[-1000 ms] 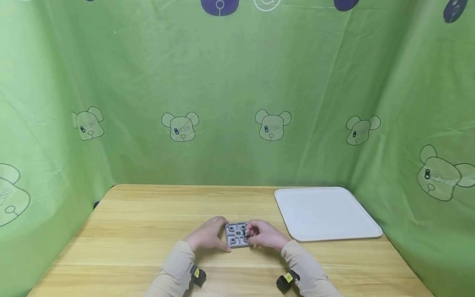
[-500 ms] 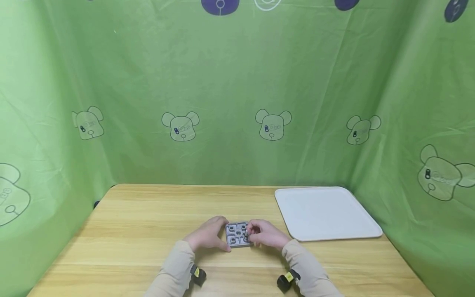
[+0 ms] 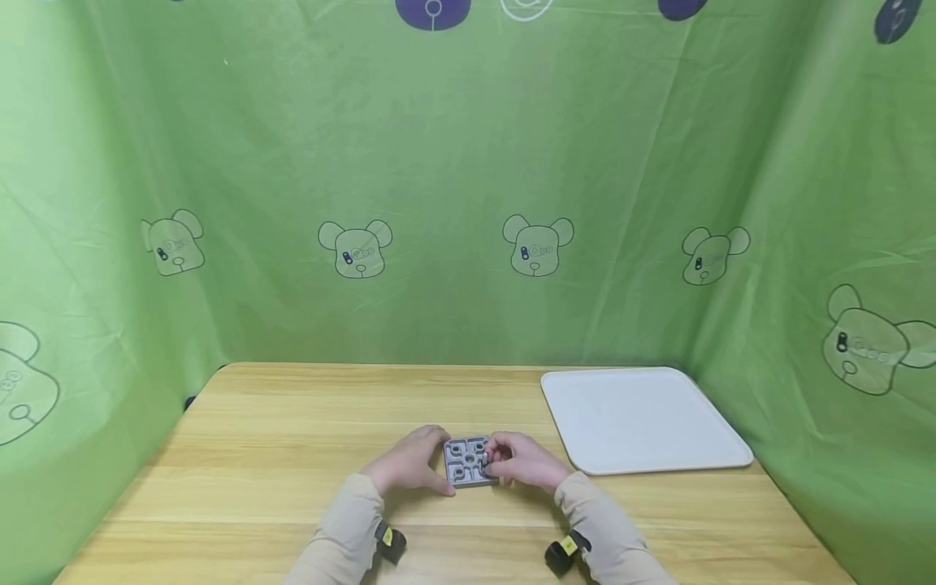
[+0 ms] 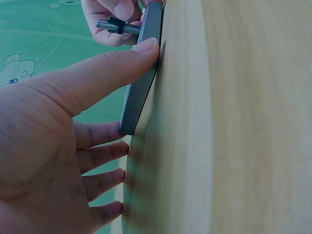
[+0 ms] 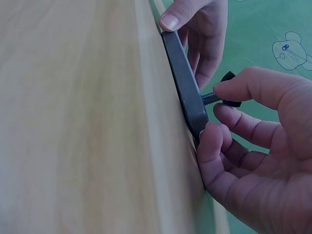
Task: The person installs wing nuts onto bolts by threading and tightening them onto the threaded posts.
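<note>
A grey square metal plate (image 3: 465, 461) with recessed slots and holes lies on the wooden table. My left hand (image 3: 411, 463) grips its left side, thumb at the near corner and index finger at the far one. From the plate's right part rises a threaded stud (image 5: 210, 99) carrying a black wing-like nut (image 5: 233, 104). The thumb and index finger of my right hand (image 3: 528, 461) pinch that nut, while its other fingers touch the plate's edge. In the left wrist view the stud (image 4: 131, 29) sticks out past the nut (image 4: 115, 25). My fingers hide part of the nut.
A white tray (image 3: 643, 418) lies at the table's back right, beyond my right hand. Green curtain (image 3: 446, 162) with bear prints hangs behind and at both sides of the wooden table (image 3: 307, 414). Each wrist wears a small black camera.
My right fingers shift slightly around the nut. The plate and my left hand keep their place.
</note>
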The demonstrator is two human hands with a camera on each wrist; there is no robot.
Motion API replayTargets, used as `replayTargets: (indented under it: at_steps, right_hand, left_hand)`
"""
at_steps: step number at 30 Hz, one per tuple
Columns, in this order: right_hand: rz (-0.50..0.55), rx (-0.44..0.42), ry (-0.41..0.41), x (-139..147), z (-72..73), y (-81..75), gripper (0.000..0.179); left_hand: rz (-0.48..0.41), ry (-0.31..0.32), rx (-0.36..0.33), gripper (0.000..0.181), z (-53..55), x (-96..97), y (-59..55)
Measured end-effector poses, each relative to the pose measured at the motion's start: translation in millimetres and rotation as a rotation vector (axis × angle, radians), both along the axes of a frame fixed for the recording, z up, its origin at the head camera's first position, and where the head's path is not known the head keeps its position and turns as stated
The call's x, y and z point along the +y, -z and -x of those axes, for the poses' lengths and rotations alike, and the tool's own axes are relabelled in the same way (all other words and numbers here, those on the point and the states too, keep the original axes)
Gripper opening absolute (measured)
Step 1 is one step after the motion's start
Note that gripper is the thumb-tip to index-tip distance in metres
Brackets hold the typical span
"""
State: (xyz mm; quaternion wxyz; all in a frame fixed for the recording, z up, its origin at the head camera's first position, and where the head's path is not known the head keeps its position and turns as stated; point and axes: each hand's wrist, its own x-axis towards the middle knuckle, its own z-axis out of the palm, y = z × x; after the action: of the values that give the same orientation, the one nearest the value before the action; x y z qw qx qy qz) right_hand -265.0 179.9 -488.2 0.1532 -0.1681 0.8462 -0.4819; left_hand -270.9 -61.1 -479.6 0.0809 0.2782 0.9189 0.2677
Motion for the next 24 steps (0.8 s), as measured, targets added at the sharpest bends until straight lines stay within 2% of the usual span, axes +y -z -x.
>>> replayTargets:
  at_steps: [24]
  right_hand:
    - [0.023, 0.027, 0.060, -8.6, -8.6, -8.4, 0.020]
  left_hand:
    - [-0.013, -0.005, -0.012, 0.088, -0.5, 0.5, 0.7]
